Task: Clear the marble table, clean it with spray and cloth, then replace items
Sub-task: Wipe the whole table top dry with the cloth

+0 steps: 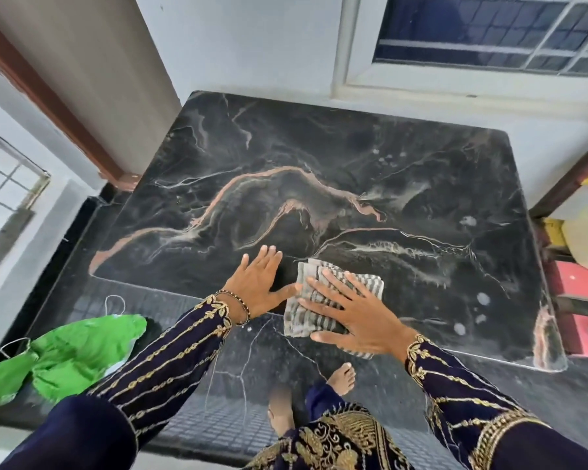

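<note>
The black marble table [319,157] with pale and pink veins fills the middle of the view, and nothing stands on it but a folded grey striped cloth [302,312] near its front edge. My right hand [357,313] lies flat on the cloth with fingers spread, pressing it onto the marble. My left hand [258,286] rests flat on the bare marble just left of the cloth, its thumb touching the cloth's edge. Several pale wet spots [482,298] dot the right side of the top. No spray bottle is in view.
A crumpled green bag [65,354] lies on the dark tiled floor at the front left. Red and yellow boxes and a pale container [584,239] stand right of the table. A wall and window [489,32] lie behind it. My bare feet [342,378] are below the table's front edge.
</note>
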